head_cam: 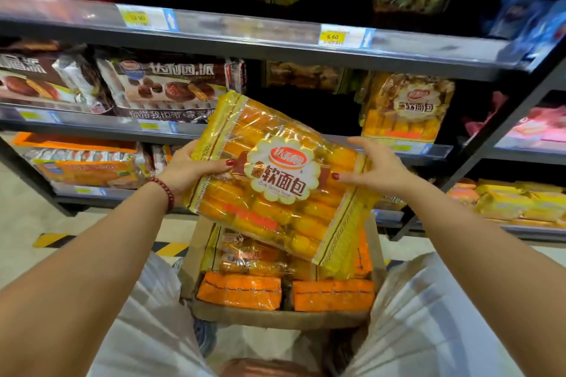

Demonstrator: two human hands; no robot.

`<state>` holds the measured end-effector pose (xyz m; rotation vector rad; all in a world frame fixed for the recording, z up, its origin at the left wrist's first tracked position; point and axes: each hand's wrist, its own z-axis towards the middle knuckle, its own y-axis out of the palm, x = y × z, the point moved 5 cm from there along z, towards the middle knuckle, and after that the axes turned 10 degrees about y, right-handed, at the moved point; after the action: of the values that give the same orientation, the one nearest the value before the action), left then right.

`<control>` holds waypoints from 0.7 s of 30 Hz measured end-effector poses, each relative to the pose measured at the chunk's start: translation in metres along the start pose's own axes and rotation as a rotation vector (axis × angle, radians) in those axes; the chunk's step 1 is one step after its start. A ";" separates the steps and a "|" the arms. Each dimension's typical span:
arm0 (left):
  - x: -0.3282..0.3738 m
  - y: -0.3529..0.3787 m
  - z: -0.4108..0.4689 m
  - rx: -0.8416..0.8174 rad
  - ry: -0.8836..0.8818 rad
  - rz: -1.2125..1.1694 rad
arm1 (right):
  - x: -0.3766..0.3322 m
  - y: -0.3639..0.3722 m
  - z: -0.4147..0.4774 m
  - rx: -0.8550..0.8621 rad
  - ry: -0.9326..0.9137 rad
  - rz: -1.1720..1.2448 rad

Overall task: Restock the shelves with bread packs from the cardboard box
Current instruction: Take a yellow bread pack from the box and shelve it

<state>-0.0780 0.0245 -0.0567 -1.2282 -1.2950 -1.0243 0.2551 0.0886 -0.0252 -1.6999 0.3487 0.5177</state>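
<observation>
A large yellow bread pack (275, 193) with a white scalloped label is held up in front of the shelves, tilted. My left hand (190, 171) grips its left edge, thumb on the front. My right hand (373, 168) grips its right edge the same way. Below it, between my knees, stands the open cardboard box (275, 318) with more yellow and orange bread packs (242, 288) inside. An identical yellow bread pack (407, 107) stands upright on the middle shelf at the right, with a dark gap (309, 110) to its left.
Dark metal shelves (245, 37) with price tags carry chocolate pie boxes (165, 86) at left and brown snack bags above. Lower shelves hold orange packs (88, 168) at left and yellow packs (517, 199) at right. Yellow-black floor tape (168, 248) runs under the shelving.
</observation>
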 end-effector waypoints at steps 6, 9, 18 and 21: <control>-0.021 -0.003 -0.004 0.145 -0.032 -0.155 | 0.038 0.038 -0.017 -0.046 0.233 0.622; -0.027 0.005 -0.001 0.146 -0.057 -0.174 | 0.034 0.056 -0.023 -0.095 0.181 0.681; -0.024 0.021 0.010 0.108 -0.011 -0.028 | 0.038 0.052 -0.010 0.057 0.191 0.752; -0.011 0.029 0.017 0.025 0.112 0.079 | 0.041 0.041 0.003 0.091 0.222 0.745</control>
<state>-0.0519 0.0435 -0.0714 -1.1774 -1.1609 -1.0024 0.2689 0.0854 -0.0814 -1.5070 1.1701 0.8337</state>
